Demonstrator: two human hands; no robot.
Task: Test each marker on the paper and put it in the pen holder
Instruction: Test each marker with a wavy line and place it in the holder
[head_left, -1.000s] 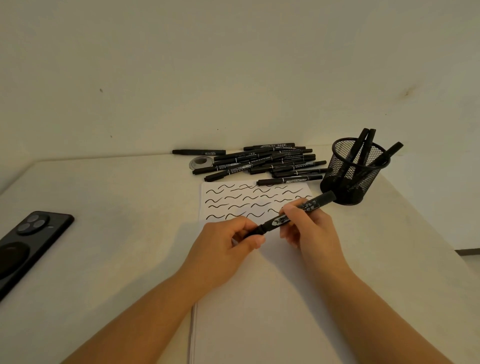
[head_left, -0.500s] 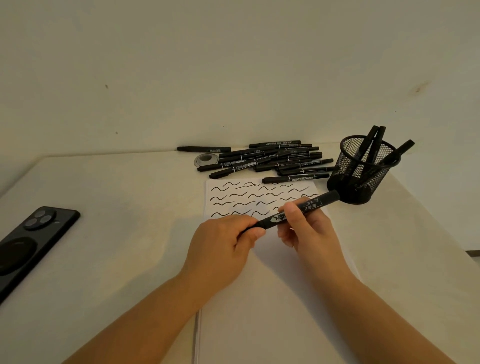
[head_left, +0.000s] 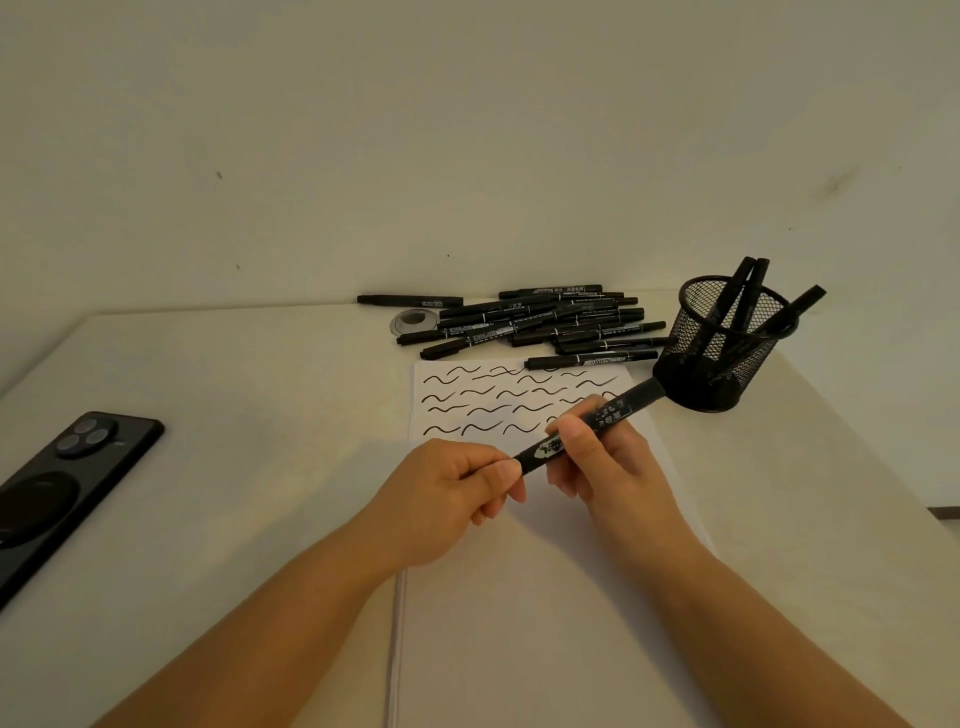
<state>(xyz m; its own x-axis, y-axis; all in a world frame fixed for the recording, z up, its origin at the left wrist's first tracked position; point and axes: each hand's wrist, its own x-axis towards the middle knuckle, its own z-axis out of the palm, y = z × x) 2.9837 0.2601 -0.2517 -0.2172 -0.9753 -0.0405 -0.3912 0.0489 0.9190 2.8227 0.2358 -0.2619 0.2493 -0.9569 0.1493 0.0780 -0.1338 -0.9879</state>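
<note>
Both hands hold 1 black marker (head_left: 589, 427) above the paper (head_left: 524, 597). The right hand (head_left: 605, 460) is wrapped around the middle of the barrel, thumb on top and fingers curled beneath, and the marker slants from lower left to upper right, its far end reaching close to the foot of the holder (head_left: 719, 345). The left hand (head_left: 449, 499) pinches the near end of the marker between thumb and forefinger, the other fingers curled in under the palm; whether that end is a cap or the tip cannot be told, since the fingers cover it. The paper lies flat on the table (head_left: 234, 519), and its upper part carries rows of short black wavy strokes (head_left: 488, 408), some hidden behind the right hand. The holder is a black mesh cup standing upright just beyond the paper's upper right corner, with 3 markers leaning in it, their ends sticking out over the rim. Behind the paper, near the wall (head_left: 467, 130), a loose pile (head_left: 545, 322) of black markers lies on the table, mostly lengthwise from left to right, with 1 marker apart at the left end of the pile. A small round grey object (head_left: 413, 321) sits partly under the pile's left edge. A dark phone (head_left: 62, 483) lies camera side up at the table's left edge, well apart from the hands.
</note>
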